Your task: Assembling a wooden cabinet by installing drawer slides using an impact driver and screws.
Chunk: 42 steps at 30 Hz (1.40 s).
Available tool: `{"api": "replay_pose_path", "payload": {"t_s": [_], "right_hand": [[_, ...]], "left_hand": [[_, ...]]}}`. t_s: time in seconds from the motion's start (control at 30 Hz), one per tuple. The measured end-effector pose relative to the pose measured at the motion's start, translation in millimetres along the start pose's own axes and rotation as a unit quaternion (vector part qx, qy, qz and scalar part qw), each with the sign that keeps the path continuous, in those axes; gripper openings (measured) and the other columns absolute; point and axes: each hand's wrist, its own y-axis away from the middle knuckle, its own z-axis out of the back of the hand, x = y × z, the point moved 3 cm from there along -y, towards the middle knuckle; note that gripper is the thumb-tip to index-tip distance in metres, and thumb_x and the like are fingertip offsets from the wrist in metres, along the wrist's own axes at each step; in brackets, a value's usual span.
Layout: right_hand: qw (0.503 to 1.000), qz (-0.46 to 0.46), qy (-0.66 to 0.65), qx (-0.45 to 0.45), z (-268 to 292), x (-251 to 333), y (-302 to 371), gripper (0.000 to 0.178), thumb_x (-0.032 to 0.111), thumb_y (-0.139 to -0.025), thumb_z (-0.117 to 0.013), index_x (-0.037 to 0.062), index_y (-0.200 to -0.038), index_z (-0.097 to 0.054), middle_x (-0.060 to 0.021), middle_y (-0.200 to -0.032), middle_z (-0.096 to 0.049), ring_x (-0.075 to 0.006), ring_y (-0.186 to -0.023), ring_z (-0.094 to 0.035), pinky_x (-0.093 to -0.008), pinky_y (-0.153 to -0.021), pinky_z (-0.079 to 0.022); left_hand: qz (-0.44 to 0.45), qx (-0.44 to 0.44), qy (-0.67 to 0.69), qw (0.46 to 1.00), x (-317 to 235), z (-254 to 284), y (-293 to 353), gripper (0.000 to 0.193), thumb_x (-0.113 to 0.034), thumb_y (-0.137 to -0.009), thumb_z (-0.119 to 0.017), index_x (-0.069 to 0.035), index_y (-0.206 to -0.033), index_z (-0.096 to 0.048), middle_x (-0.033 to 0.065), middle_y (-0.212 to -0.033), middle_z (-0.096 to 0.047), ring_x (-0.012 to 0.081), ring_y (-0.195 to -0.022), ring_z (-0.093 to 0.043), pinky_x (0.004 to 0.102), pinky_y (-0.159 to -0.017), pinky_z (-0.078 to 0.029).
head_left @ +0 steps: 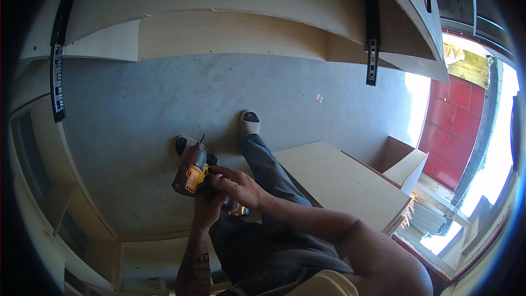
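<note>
In front of my body I hold a yellow and dark cordless drill (193,171), a thin bit (203,138) at its nose pointing away from me. My left hand (206,211) is closed round the handle from below. My right hand (239,187) reaches in from the right, its fingers curled against the handle just behind the drill body. Those fingers hide much of the grip and trigger. A yellow part at the drill's base (240,210) shows beside my right wrist.
Ahead stands a pale wooden cabinet frame (230,33) with a black drawer slide (57,82) at left and another slide (372,60) at right. A light panel (339,178) lies right of my legs, near an open wooden box (397,159). Red door panels (452,126) stand farther right.
</note>
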Motion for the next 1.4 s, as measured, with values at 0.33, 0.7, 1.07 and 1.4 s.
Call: {"api": "replay_pose_path", "payload": {"t_s": [0.33,0.7,1.07,1.4], "right_hand": [[0.99,0.071,-0.094,-0.078,48,-48,-70,0.03,0.019,-0.1,-0.063,0.0016,-0.124,-0.062,-0.0092,-0.106,-0.068,-0.0197,-0.107,-0.068,-0.0356,-0.096,-0.055],[0.949,0.29,-0.119,0.014,31,-89,-61,0.03,0.02,-0.095,-0.073,0.0031,-0.119,-0.067,-0.0055,-0.107,-0.071,-0.0129,-0.097,-0.067,-0.0323,-0.088,-0.055],[0.816,0.235,-0.523,-0.071,147,-19,8,0.023,0.008,-0.104,-0.061,0.0037,-0.127,-0.06,-0.0111,-0.124,-0.071,-0.0241,-0.119,-0.067,-0.0396,-0.107,-0.053],[0.777,0.304,-0.551,-0.019,154,36,53,0.024,0.01,-0.106,-0.057,0.0016,-0.128,-0.061,-0.0133,-0.126,-0.07,-0.0255,-0.119,-0.068,-0.0382,-0.102,-0.058]], "left_hand": [[-0.101,-0.022,-0.128,0.986,-47,-31,-17,0.026,-0.013,-0.087,-0.071,-0.001,-0.11,-0.067,0.005,-0.094,-0.072,0.0135,-0.087,-0.069,0.0337,-0.079,-0.056],[-0.079,0.071,-0.318,0.942,-45,-49,19,0.052,-0.01,-0.077,-0.073,0.003,-0.124,-0.055,0.0211,-0.099,-0.067,0.0371,-0.087,-0.07,0.044,-0.078,-0.057],[-0.1,0.006,-0.177,0.979,-94,-55,14,0.018,-0.014,-0.089,-0.069,0.002,-0.093,-0.064,0.0119,-0.09,-0.071,0.0211,-0.072,-0.07,0.0361,-0.067,-0.056],[-0.148,-0.003,-0.147,0.978,-108,-117,-18,0.02,-0.023,-0.094,-0.077,-0.006,-0.094,-0.066,0.0019,-0.084,-0.066,0.0136,-0.072,-0.066,0.0313,-0.065,-0.054]]}}
